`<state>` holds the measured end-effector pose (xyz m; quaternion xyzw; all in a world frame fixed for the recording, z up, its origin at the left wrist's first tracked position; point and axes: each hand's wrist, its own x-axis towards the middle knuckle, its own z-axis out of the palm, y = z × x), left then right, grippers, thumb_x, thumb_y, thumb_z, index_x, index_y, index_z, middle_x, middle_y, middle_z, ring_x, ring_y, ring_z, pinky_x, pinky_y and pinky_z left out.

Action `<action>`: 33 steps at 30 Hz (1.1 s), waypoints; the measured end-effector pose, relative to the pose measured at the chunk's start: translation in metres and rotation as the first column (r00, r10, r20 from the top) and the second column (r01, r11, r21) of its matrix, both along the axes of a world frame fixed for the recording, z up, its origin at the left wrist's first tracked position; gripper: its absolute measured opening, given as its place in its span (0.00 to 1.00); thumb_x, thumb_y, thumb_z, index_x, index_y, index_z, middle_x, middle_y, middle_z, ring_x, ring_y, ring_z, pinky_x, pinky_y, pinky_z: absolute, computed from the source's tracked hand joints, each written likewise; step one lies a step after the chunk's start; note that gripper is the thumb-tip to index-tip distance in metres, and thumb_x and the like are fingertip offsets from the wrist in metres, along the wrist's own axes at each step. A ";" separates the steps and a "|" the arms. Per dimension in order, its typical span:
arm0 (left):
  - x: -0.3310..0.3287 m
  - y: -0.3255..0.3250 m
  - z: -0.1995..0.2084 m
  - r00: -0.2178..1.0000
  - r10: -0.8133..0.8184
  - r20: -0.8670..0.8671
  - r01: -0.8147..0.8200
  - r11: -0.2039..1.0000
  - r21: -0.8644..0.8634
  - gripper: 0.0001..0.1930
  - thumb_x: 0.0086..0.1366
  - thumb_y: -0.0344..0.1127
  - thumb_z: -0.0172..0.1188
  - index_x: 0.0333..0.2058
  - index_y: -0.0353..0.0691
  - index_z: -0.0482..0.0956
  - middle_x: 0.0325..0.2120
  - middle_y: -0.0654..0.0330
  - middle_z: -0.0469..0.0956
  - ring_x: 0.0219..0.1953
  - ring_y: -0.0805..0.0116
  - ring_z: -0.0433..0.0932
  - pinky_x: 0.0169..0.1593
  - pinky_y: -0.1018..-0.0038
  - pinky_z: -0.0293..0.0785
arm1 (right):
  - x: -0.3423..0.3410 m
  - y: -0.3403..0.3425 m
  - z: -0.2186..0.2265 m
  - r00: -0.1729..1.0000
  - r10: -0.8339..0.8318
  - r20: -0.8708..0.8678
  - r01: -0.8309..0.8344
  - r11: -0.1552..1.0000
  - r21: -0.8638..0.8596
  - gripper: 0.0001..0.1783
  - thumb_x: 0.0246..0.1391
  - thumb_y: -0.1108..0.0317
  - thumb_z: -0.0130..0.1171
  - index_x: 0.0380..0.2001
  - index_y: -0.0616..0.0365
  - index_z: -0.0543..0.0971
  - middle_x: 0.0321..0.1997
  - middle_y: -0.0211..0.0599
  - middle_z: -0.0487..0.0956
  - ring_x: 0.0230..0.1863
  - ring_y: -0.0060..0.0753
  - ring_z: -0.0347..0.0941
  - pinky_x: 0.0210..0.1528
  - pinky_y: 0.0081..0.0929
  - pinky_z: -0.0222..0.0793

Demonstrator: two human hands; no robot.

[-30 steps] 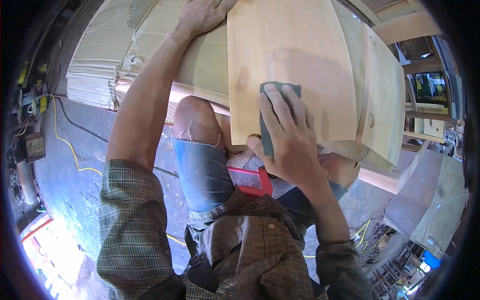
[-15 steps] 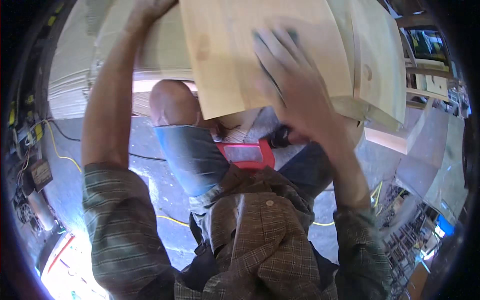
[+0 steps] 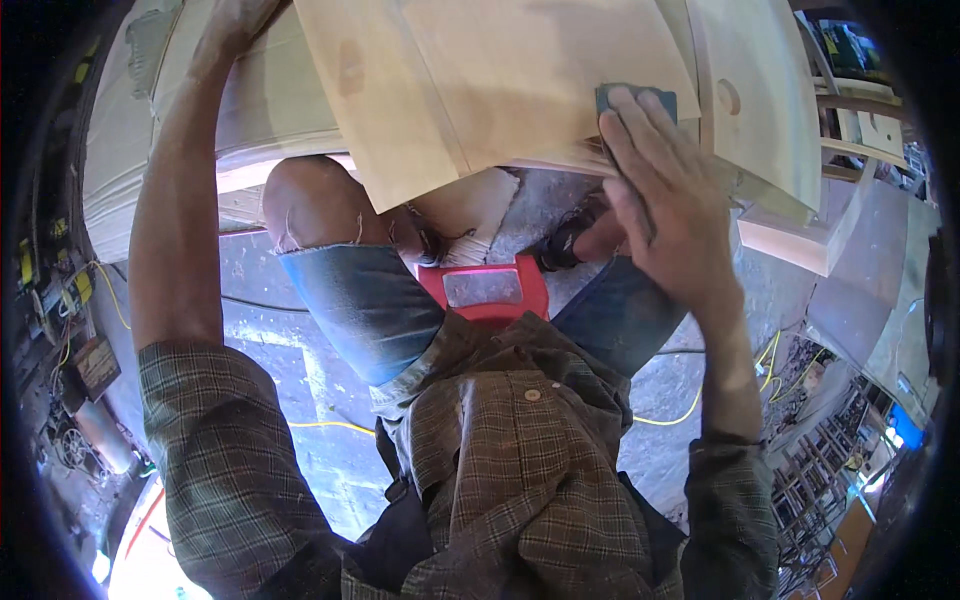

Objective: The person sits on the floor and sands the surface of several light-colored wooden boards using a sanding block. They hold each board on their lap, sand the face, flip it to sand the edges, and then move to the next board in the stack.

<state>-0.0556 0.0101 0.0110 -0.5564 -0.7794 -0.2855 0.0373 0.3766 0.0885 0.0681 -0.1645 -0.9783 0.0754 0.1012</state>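
Observation:
A pale wooden board slants across the cardboard-covered work surface, its near corner jutting out over my knees. My right hand presses a dark piece of sandpaper flat on the board near its right edge. The fingers lie over the sandpaper, and part of it shows beside the palm. At the top edge of the view my left hand grips the far left side of the board; its fingertips are cut off by the frame.
Another pale board with a knot stands close on the right. Cardboard covers the surface at left. Below me is a red stool. Yellow cable crosses the floor, and metal racks stand at lower right.
My right hand has slid the sandpaper to the right over the board. The board has shifted left and turned slightly, with my left hand moving left alongside it.

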 end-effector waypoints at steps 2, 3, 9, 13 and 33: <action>0.000 -0.011 0.003 0.999 0.048 0.000 -0.048 0.999 -0.025 0.26 0.75 0.49 0.41 0.62 0.37 0.67 0.64 0.47 0.65 0.68 0.53 0.59 0.70 0.64 0.53 | -0.024 0.018 -0.001 0.999 0.043 -0.019 -0.043 0.999 0.000 0.26 0.57 0.66 0.56 0.60 0.55 0.72 0.65 0.41 0.70 0.67 0.47 0.63 0.69 0.41 0.54; 0.000 -0.005 0.004 0.999 0.053 0.008 -0.053 0.998 -0.022 0.27 0.75 0.49 0.41 0.62 0.37 0.67 0.64 0.47 0.65 0.68 0.53 0.59 0.70 0.64 0.52 | -0.034 0.027 0.002 0.999 0.046 -0.020 -0.046 0.999 0.016 0.26 0.57 0.66 0.57 0.60 0.55 0.72 0.66 0.40 0.69 0.67 0.47 0.63 0.69 0.41 0.54; 0.003 -0.007 0.003 1.000 0.016 0.019 -0.015 0.999 -0.044 0.28 0.75 0.50 0.38 0.62 0.35 0.67 0.63 0.45 0.65 0.69 0.53 0.57 0.70 0.65 0.50 | -0.006 0.004 -0.002 1.000 0.009 0.016 -0.010 0.998 0.066 0.23 0.58 0.65 0.56 0.57 0.54 0.75 0.64 0.37 0.72 0.67 0.44 0.63 0.67 0.48 0.55; 0.010 -0.002 0.010 0.999 0.043 -0.008 -0.043 0.997 -0.068 0.28 0.75 0.49 0.38 0.62 0.33 0.67 0.63 0.44 0.65 0.68 0.51 0.59 0.70 0.64 0.50 | -0.018 0.019 0.005 0.998 -0.015 0.060 0.006 0.987 0.158 0.23 0.57 0.65 0.57 0.56 0.53 0.75 0.63 0.35 0.72 0.67 0.43 0.63 0.68 0.51 0.53; -0.075 -0.007 -0.014 0.999 -0.009 -0.043 0.006 0.998 -0.059 0.27 0.74 0.50 0.40 0.63 0.37 0.66 0.64 0.47 0.64 0.68 0.54 0.60 0.70 0.65 0.52 | 0.075 -0.008 0.018 0.961 -0.247 -0.126 0.067 0.646 -0.760 0.24 0.55 0.66 0.62 0.54 0.62 0.76 0.55 0.43 0.78 0.59 0.41 0.71 0.59 0.36 0.65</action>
